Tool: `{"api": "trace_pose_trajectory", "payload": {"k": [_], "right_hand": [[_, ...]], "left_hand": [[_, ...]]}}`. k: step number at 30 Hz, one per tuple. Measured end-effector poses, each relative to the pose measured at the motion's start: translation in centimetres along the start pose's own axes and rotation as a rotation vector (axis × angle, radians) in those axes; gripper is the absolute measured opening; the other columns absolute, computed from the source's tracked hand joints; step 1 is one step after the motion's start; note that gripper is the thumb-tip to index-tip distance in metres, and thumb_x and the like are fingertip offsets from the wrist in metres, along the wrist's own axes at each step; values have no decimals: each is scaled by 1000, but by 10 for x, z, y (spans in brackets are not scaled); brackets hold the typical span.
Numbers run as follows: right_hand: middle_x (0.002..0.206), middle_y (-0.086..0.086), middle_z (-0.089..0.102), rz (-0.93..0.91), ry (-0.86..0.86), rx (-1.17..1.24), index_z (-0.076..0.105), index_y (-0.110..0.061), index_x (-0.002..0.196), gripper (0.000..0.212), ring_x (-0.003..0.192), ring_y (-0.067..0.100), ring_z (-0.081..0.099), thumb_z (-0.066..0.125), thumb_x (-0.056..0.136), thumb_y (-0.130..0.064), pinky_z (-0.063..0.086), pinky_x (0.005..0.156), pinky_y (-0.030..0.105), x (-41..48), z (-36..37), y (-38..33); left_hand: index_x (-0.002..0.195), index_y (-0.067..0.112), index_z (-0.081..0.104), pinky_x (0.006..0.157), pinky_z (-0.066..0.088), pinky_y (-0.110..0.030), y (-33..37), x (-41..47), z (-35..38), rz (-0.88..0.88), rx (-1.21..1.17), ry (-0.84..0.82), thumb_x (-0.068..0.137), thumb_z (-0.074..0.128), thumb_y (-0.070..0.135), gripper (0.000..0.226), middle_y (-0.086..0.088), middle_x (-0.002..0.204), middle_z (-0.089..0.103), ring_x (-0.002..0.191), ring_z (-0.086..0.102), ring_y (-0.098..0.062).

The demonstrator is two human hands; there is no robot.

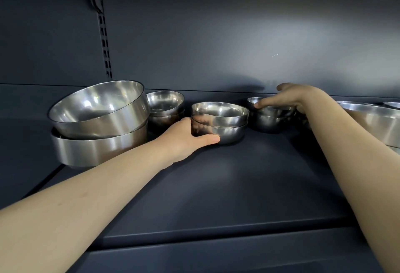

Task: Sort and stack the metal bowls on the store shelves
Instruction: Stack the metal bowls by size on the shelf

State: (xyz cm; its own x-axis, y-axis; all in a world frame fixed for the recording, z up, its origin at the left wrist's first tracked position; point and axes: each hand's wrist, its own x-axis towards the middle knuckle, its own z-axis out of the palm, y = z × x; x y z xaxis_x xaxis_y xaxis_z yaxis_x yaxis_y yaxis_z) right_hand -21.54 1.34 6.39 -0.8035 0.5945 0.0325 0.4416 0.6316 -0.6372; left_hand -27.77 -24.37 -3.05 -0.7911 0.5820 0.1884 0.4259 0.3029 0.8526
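Sorting looks midway: left hand (186, 139) grips central small shiny steel two-bowl stack (225, 124), right hand (291, 99) clasps neighbouring small steel stack (270, 121); merging likely remains.

A single view is given, from a wide-angle camera worn on the head. It is faced forward and slightly downward onto a dark shelf (216, 186), with the back panel (216, 34) filling the upper half. The shelf is seen from near: bowls (219, 121) at its rear are met at arm's length by the left hand (184, 136) and the right hand (298, 99).
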Motion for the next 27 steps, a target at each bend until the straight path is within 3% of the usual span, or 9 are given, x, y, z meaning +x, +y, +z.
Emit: {"api": "trace_pose_trajectory", "payload": {"k": [4, 8, 12, 15, 19, 23, 27], "right_hand": [[156, 10, 30, -18, -2, 9, 17, -11, 153, 101, 137, 31, 38, 79, 78, -37, 41, 85, 34, -2, 2, 0], [158, 5, 26, -65, 2, 14, 16, -17, 155, 109, 138, 29, 37, 78, 72, -52, 46, 94, 37, -4, -2, -2], [149, 4, 39, -158, 83, 99, 28, -19, 151, 90, 131, 26, 43, 71, 80, -52, 37, 85, 31, -9, 2, -6], [122, 2, 53, -227, 86, 129, 47, -20, 139, 72, 107, 22, 50, 70, 80, -53, 38, 85, 31, -14, 3, -9], [102, 1, 60, -284, 112, 156, 63, -16, 120, 49, 104, 21, 55, 68, 84, -49, 39, 85, 30, -18, 1, -10], [109, 12, 65, -273, 186, 143, 65, -6, 114, 44, 106, 28, 60, 66, 87, -41, 45, 88, 34, -19, 2, -7], [108, 10, 63, -267, 205, 146, 63, -6, 119, 46, 113, 28, 58, 65, 88, -40, 46, 94, 35, -15, 0, -1]], "left_hand": [[115, 27, 57, 91, 40, -16, -1, 1, 0, -1, 5, 8, 80, 76, 36, 41, 25, 94, 68, 105, 58, 4], [118, 25, 55, 100, 42, -23, -3, 2, 1, -10, 32, 29, 77, 77, 39, 49, 25, 93, 68, 107, 59, 2], [114, 18, 53, 87, 42, -17, -2, 2, 2, -49, 57, 87, 77, 77, 42, 50, 25, 95, 66, 105, 56, 4], [111, 19, 57, 85, 39, -16, -1, 2, 5, -53, 53, 111, 78, 77, 39, 43, 21, 100, 67, 105, 56, 6], [95, 28, 53, 76, 38, -13, 4, 5, 14, -70, 95, 144, 82, 74, 37, 26, 23, 93, 60, 96, 55, 5], [113, 18, 53, 94, 42, -25, 7, 17, 23, -114, 165, 203, 82, 70, 47, 46, 16, 102, 59, 108, 55, -10], [112, 20, 56, 98, 47, -35, 5, 35, 30, -168, 215, 255, 81, 68, 53, 47, 10, 114, 61, 111, 58, -15]]}}
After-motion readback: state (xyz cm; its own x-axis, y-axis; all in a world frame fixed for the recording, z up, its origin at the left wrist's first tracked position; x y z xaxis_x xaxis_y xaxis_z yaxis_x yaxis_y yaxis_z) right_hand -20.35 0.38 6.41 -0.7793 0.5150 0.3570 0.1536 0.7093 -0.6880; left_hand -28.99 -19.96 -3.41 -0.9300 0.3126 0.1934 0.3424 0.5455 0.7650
